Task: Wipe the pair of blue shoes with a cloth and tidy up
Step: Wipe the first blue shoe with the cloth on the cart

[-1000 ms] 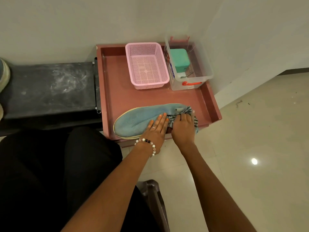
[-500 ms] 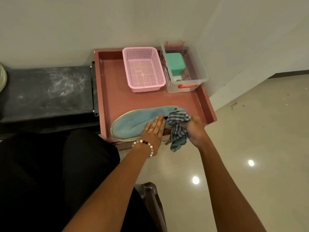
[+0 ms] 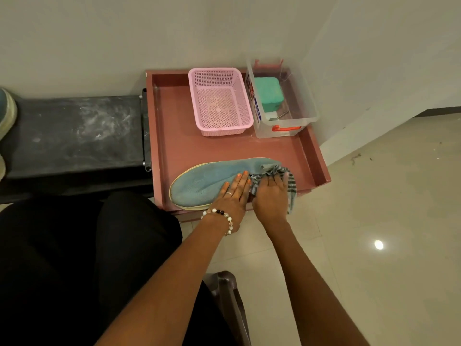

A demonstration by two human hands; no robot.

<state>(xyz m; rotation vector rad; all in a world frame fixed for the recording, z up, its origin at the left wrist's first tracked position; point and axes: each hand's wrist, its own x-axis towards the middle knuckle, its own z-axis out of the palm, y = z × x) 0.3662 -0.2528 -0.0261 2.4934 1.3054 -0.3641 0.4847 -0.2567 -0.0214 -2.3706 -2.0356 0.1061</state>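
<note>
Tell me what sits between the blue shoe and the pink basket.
Nothing: in the head view, only bare tray floor separates the blue shoe from the pink basket.

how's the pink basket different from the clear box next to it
The pink basket has perforated mesh walls and holds nothing visible; the clear box has smooth see-through walls, a red handle, and a green block inside. The basket looks wider and lower. Both stand upright, side by side, at the back of the red tray.
</note>
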